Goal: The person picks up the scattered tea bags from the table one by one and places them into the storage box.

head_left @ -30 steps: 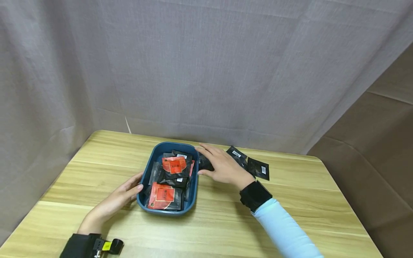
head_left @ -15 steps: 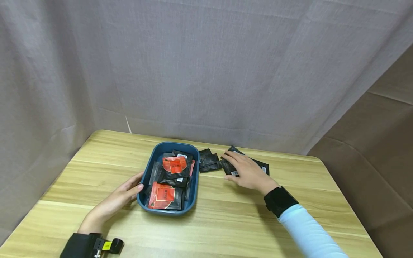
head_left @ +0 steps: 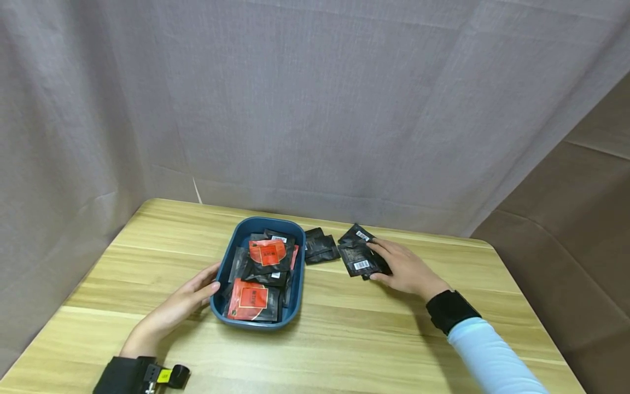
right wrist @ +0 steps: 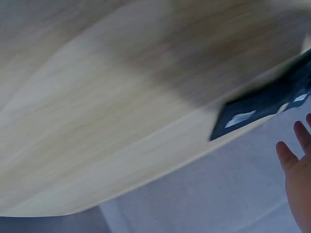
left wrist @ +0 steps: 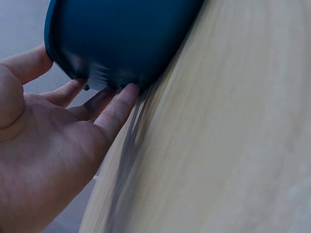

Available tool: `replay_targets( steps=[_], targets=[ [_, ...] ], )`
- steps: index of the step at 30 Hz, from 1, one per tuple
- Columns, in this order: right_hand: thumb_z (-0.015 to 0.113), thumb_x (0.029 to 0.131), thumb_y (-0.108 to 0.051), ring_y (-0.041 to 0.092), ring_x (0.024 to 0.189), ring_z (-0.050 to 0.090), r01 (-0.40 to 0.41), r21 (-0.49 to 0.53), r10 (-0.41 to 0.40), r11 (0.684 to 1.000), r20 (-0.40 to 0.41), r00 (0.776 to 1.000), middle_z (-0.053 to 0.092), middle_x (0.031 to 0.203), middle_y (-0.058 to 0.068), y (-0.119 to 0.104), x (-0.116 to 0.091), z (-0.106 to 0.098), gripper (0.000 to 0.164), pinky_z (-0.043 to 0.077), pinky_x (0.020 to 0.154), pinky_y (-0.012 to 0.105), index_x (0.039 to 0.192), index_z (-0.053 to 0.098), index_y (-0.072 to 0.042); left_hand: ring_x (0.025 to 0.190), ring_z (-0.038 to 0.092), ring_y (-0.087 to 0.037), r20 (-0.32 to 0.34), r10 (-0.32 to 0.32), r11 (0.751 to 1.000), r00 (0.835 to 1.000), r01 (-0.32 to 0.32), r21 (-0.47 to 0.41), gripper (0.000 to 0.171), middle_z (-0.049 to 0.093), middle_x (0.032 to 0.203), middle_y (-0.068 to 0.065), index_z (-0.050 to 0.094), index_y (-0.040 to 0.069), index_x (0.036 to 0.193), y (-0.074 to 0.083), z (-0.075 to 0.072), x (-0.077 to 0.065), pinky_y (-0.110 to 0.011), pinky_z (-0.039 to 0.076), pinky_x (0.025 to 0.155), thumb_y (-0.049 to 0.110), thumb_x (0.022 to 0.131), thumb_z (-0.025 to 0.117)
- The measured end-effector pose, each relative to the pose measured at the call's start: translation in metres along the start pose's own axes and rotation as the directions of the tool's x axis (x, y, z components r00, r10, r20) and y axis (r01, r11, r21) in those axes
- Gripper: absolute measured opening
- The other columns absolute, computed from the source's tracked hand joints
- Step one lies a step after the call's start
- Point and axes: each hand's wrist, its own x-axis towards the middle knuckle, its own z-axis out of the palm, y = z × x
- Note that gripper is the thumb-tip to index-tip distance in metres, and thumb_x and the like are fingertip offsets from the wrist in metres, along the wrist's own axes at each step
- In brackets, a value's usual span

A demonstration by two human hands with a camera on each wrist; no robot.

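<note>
A dark blue plastic bin (head_left: pixel 292 312) holds several red-and-black and black foil packets (head_left: pixel 253 298). My left hand (head_left: pixel 179 306) rests against the bin's left side, thumb at the rim and fairly straight fingers touching the outer wall (left wrist: pixel 112 43). On the table right of the bin, my right hand (head_left: pixel 406 268) touches the right edge of a loose group of black packets with white barcode labels (head_left: pixel 351 257). Its palm hides part of that group. In the right wrist view, the right hand (right wrist: pixel 301 179) has its fingers extended beside a black packet (right wrist: pixel 238 116).
A smaller pair of black packets (head_left: pixel 321 247) lies between the bin and the group at my right hand. The wood-grain table (head_left: pixel 344 339) ends at a back edge, with a grey cloth (head_left: pixel 305 109) behind it.
My right hand has moved from beside the bin rightward to the far packets. The rightmost packet has shifted left toward the others. My left hand and the bin stay put.
</note>
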Motion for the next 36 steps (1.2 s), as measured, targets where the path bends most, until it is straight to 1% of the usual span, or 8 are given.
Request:
replay_targets(
  steps=[3,10,14,21,25,31,36],
  targets=[
    [0.070,0.090,-0.045,0.042,0.137,0.037,-0.032,0.003,0.032,0.999,0.010,0.999,0.037,0.153,0.022,0.009,-0.005,0.001,0.078,0.029,0.112,0.057,0.151,0.040,-0.006,0.142,0.016,-0.046,0.004,0.000,1.000,1.000,0.000,-0.003,0.064,0.009,0.159,-0.033,0.009,-0.006,0.156,0.000,0.000,0.000,-0.014,0.038,0.098,0.019,0.107,0.043],
    [0.065,0.093,-0.050,0.044,0.136,0.038,-0.098,0.015,0.098,0.995,0.022,0.995,0.038,0.153,0.020,0.028,-0.013,0.008,0.076,0.030,0.110,0.060,0.151,0.040,-0.007,0.142,0.017,-0.046,0.000,-0.009,1.000,1.000,0.009,-0.002,0.064,0.009,0.159,-0.033,0.009,-0.006,0.156,0.000,0.000,-0.001,-0.014,0.039,0.097,0.019,0.107,0.043],
    [0.063,0.094,-0.051,0.045,0.134,0.039,-0.129,0.018,0.129,0.991,0.032,0.991,0.040,0.151,0.022,0.036,-0.016,0.010,0.075,0.031,0.108,0.061,0.150,0.041,-0.007,0.142,0.017,-0.046,0.003,-0.001,1.000,1.000,0.001,-0.008,0.064,0.009,0.159,-0.033,0.009,-0.006,0.155,-0.001,0.001,-0.001,-0.014,0.038,0.098,0.017,0.107,0.042],
    [0.064,0.092,-0.052,0.048,0.134,0.038,-0.177,0.061,0.173,0.982,0.065,0.983,0.041,0.149,0.026,0.040,-0.020,0.004,0.079,0.030,0.109,0.061,0.149,0.041,-0.003,0.142,0.017,-0.046,-0.003,0.000,1.000,1.000,0.000,-0.011,0.063,0.009,0.159,-0.033,0.009,-0.007,0.155,-0.002,0.002,0.000,-0.014,0.038,0.098,0.016,0.106,0.042],
    [0.065,0.091,-0.053,0.049,0.134,0.038,-0.201,0.057,0.196,0.978,0.084,0.977,0.041,0.149,0.027,0.043,-0.022,0.003,0.081,0.030,0.109,0.062,0.149,0.041,-0.003,0.142,0.016,-0.045,0.000,-0.009,1.000,1.000,0.009,-0.013,0.064,0.008,0.159,-0.032,0.008,-0.006,0.156,-0.001,0.002,-0.001,-0.014,0.038,0.098,0.017,0.107,0.042],
    [0.066,0.090,-0.055,0.049,0.133,0.038,-0.212,0.037,0.208,0.976,0.105,0.973,0.040,0.149,0.026,0.047,-0.021,0.007,0.082,0.031,0.108,0.062,0.150,0.041,-0.005,0.143,0.015,-0.046,-0.002,-0.014,1.000,1.000,0.013,-0.014,0.064,0.008,0.159,-0.033,0.008,-0.007,0.155,-0.001,0.001,0.000,-0.014,0.038,0.098,0.017,0.107,0.042],
    [0.068,0.090,-0.050,0.049,0.133,0.039,-0.213,0.040,0.208,0.976,0.102,0.973,0.041,0.149,0.026,0.047,-0.019,0.007,0.079,0.032,0.107,0.063,0.149,0.042,-0.005,0.143,0.015,-0.047,-0.007,-0.012,1.000,1.000,0.012,-0.009,0.064,0.008,0.158,-0.033,0.008,-0.008,0.155,-0.001,0.001,0.001,-0.013,0.038,0.097,0.017,0.107,0.042]
  ],
)
